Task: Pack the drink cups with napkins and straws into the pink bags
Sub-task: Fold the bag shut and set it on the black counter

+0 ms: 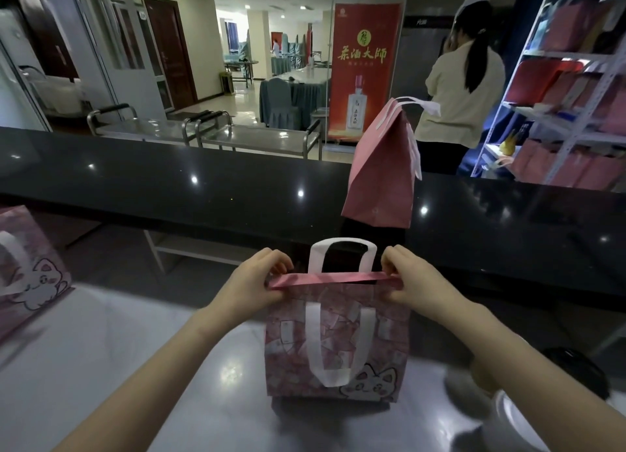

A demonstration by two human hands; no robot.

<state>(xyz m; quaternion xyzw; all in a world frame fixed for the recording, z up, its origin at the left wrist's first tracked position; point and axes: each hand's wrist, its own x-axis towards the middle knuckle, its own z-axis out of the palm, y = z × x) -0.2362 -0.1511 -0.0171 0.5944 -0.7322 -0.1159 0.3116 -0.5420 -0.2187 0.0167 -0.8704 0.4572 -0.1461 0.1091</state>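
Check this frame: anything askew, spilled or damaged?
Nothing spilled or torn. Only oddity: the plain pink bag on the black counter leans left rather than standing square. The cat-print bag stands upright, its folded top edge pinched by the left hand and right hand.

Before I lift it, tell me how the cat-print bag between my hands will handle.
The cat-print bag looks like creased paper, so probably light and fairly stiff. It stands tall on the smooth counter, so a push might tip it. Contents unseen; weight uncertain.
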